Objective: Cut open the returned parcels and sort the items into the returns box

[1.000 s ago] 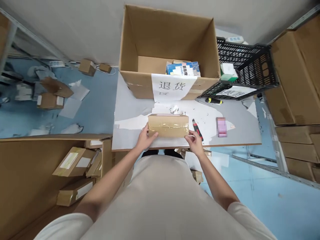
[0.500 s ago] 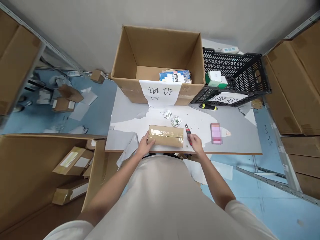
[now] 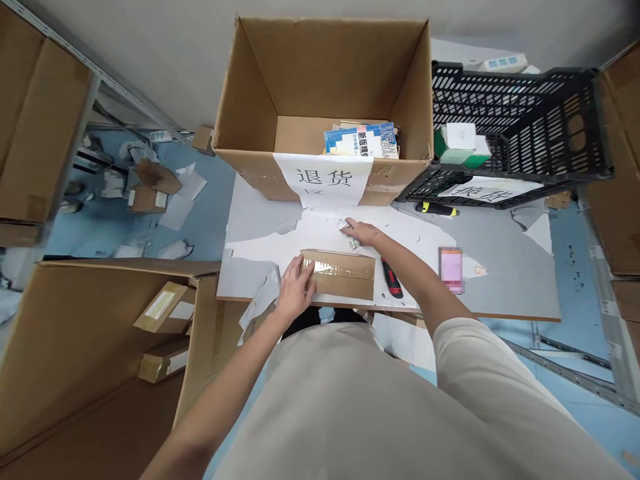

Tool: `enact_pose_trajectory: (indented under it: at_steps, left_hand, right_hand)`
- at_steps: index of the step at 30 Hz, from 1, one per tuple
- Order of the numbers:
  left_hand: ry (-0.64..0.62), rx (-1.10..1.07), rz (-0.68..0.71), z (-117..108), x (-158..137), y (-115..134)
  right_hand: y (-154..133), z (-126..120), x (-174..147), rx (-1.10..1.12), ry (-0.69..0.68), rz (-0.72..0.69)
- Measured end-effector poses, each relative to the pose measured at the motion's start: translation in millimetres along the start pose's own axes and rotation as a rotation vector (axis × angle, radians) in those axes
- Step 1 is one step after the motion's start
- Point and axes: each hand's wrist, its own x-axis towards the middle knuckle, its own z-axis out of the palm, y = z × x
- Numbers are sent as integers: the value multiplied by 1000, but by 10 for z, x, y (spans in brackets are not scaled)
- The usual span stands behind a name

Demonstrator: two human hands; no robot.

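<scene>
A small brown cardboard box (image 3: 345, 275), sealed with shiny tape, lies flat near the table's front edge. My left hand (image 3: 296, 288) grips its left end, fingers and thumb over the top. Beyond the box, my right hand (image 3: 364, 233) is closed at the fingertips on a crumpled piece of paper (image 3: 343, 225). A second crumpled paper (image 3: 355, 244) shows just below that hand, partly covered. Under my right forearm lies a red and black utility knife (image 3: 393, 280), its upper end partly hidden.
A large open carton (image 3: 250, 167) holding books (image 3: 361, 141) stands behind. Right of it is a black crate (image 3: 520, 175) with green-white boxes (image 3: 460, 143). A yellow-black cutter (image 3: 436, 209) and a pink blurred item (image 3: 451, 270) lie on the table (image 3: 510, 280). A deep carton (image 3: 115, 293) with parcels stands left.
My right hand has let go of the utility knife, leaving it on the table, and moved up-left to the crumpled paper. My left hand stays at the box. The view has shifted.
</scene>
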Motion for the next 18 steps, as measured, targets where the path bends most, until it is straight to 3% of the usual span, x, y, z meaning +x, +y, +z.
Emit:
enact_pose_trajectory:
  at_steps: [5,8,11,13,15,18]
  left_hand:
    - [-75,214,46,-34,180,163]
    - [-68,219,117,40,330,406]
    - [-179,-90,213,329,507,753]
    - [-381,-390,191,671,549,988]
    - [-633,-622,83,1095,459,1173]
    - [-938,-622,-103,1737,74,1310]
  right_hand:
    - [57,-1,-463,64,206,170]
    - [-99,-58,-901,350,596,244]
    - [-406,34,-1548,823,925,235]
    - [-658,267,-2053,1088,1009,264]
    - [-903,653,-2563,1247,1092,363]
    - [-1236,1451,-3264,1216,1305,788]
